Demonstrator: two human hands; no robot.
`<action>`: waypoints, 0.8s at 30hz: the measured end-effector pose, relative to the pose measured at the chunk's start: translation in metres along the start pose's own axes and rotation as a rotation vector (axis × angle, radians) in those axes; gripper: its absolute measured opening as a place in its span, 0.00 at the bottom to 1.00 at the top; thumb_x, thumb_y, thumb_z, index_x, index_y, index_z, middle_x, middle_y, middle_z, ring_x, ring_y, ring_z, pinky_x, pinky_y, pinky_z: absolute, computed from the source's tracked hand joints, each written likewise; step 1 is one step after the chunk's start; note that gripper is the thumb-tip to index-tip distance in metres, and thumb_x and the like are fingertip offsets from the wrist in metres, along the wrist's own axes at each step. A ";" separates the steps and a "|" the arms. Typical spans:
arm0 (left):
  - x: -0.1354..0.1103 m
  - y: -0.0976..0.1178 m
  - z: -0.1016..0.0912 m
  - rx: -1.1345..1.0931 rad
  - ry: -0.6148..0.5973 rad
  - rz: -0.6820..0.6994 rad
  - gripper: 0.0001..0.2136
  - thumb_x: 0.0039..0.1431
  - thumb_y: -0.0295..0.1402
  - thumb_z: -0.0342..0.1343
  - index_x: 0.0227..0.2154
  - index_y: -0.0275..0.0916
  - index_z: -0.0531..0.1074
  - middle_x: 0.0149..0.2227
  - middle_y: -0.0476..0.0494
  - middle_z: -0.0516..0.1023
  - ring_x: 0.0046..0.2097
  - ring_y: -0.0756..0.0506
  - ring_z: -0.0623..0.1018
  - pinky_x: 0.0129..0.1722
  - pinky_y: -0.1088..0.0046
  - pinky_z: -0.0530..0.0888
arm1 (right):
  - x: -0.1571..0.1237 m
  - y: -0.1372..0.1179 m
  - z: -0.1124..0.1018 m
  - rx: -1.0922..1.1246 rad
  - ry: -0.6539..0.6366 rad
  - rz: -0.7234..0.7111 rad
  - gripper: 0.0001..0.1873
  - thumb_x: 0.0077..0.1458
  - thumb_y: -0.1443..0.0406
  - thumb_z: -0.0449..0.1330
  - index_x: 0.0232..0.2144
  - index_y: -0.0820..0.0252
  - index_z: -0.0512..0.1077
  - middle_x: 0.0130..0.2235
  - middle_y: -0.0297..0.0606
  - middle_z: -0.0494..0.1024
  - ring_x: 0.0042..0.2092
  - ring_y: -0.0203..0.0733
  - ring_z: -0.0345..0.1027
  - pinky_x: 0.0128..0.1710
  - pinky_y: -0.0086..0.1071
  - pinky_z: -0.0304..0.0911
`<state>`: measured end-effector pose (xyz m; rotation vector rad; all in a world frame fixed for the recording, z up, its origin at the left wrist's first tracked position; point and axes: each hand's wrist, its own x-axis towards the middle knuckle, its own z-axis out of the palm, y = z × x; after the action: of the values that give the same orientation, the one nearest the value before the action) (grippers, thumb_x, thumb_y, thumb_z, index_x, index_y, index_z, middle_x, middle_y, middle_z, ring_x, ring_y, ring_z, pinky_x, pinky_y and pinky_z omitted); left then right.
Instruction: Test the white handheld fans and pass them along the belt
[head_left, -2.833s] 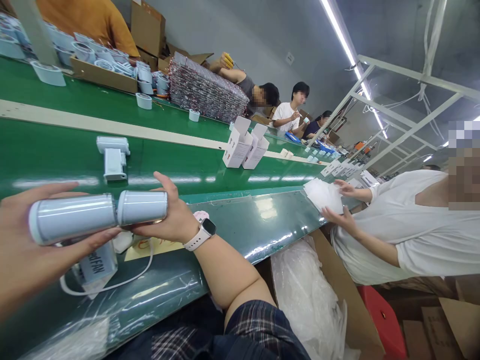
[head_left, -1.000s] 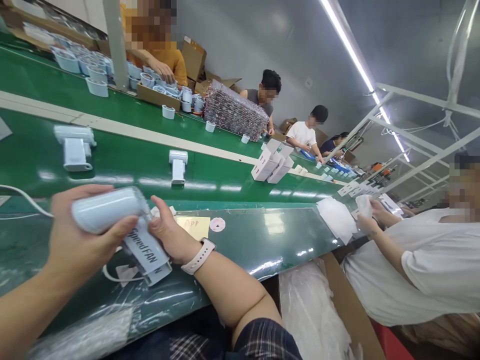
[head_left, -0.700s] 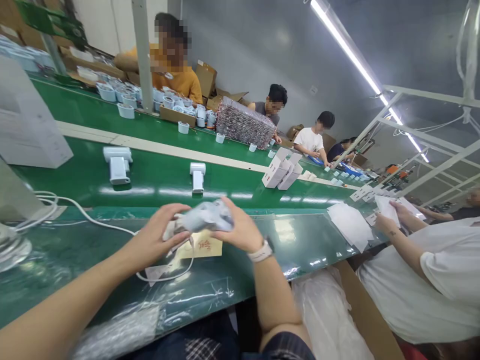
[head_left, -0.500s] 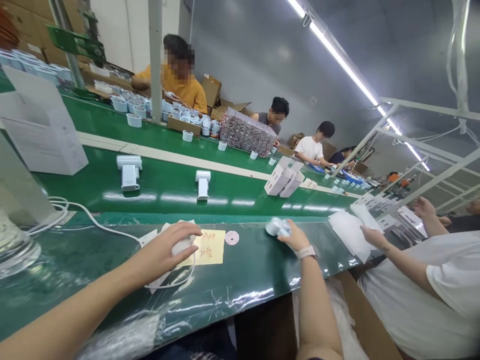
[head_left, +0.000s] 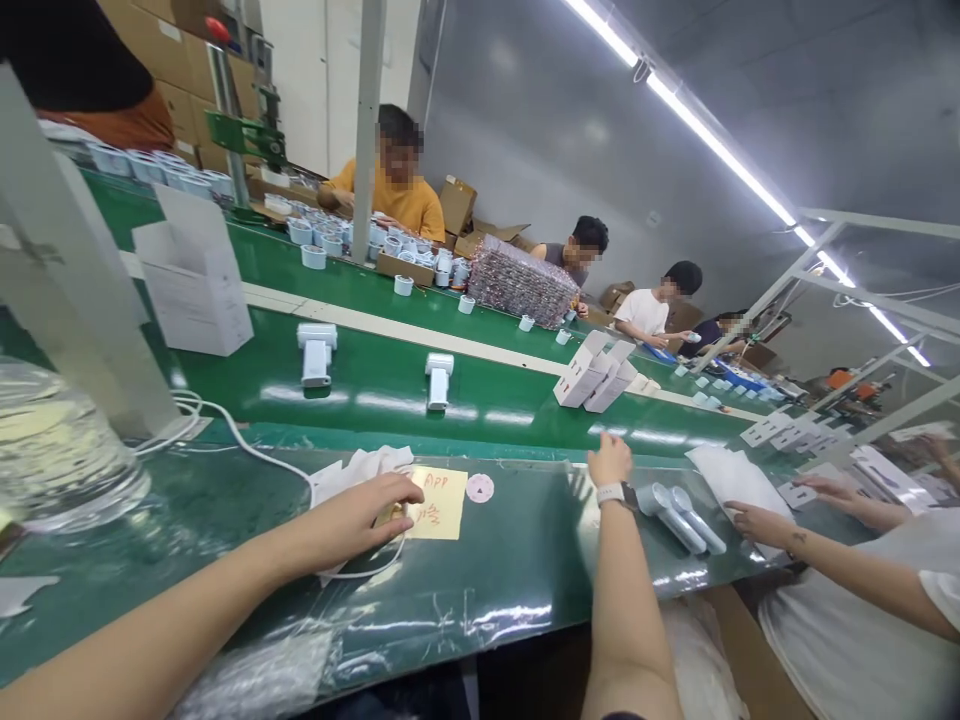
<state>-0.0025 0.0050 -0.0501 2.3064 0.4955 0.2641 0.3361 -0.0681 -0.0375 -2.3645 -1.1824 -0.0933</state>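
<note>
My left hand (head_left: 373, 508) rests on the green table (head_left: 525, 560), fingers curled down on the end of a white cable (head_left: 255, 455) beside a yellow note (head_left: 441, 503). What lies under the fingertips is hidden. My right hand (head_left: 609, 461), a white watch on its wrist, hovers at the table's far edge with fingers stretched forward and nothing in it. A pale blue handheld fan (head_left: 679, 516) lies on the table just right of that wrist, apart from the hand.
Two more fans (head_left: 316, 352) (head_left: 439, 380) stand on the green belt, with white boxes (head_left: 196, 275) (head_left: 596, 372). A clear bottle (head_left: 52, 450) sits at the left. A co-worker's hand (head_left: 757, 521) reaches by white sheets (head_left: 731, 475) at the right. Other people sit across the belt.
My right hand carried the fan rightward across the table, set it down and let go. My left hand stayed by the yellow note on the cable. The view swung left.
</note>
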 end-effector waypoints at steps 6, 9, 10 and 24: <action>-0.001 0.010 0.002 0.055 -0.017 0.019 0.14 0.61 0.39 0.52 0.45 0.39 0.75 0.48 0.37 0.79 0.51 0.38 0.77 0.53 0.62 0.72 | 0.019 -0.055 0.060 0.059 -0.159 -0.162 0.19 0.64 0.59 0.61 0.55 0.59 0.70 0.58 0.44 0.72 0.55 0.48 0.70 0.54 0.49 0.70; 0.001 0.010 0.009 0.117 0.040 0.125 0.11 0.62 0.35 0.51 0.43 0.39 0.75 0.45 0.39 0.80 0.48 0.39 0.78 0.49 0.63 0.72 | 0.034 -0.107 0.094 0.088 -0.228 -0.244 0.17 0.61 0.61 0.64 0.52 0.58 0.73 0.62 0.44 0.68 0.59 0.49 0.67 0.59 0.49 0.65; 0.003 0.009 0.011 0.137 0.087 0.181 0.10 0.63 0.34 0.50 0.42 0.39 0.74 0.43 0.39 0.80 0.46 0.40 0.78 0.48 0.64 0.72 | 0.039 -0.124 0.104 0.089 -0.243 -0.252 0.16 0.60 0.62 0.64 0.51 0.58 0.74 0.63 0.44 0.67 0.60 0.50 0.66 0.60 0.49 0.64; 0.009 -0.002 -0.002 0.173 0.835 0.262 0.12 0.63 0.28 0.47 0.44 0.38 0.73 0.44 0.39 0.76 0.47 0.42 0.72 0.52 0.59 0.71 | 0.046 -0.323 0.185 -0.049 -0.334 -0.257 0.29 0.57 0.50 0.61 0.51 0.67 0.74 0.71 0.60 0.47 0.63 0.67 0.59 0.60 0.58 0.57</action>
<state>0.0041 0.0110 -0.0494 2.3473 0.6260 1.3858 0.0878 0.2128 -0.0594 -2.3179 -1.6552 0.1974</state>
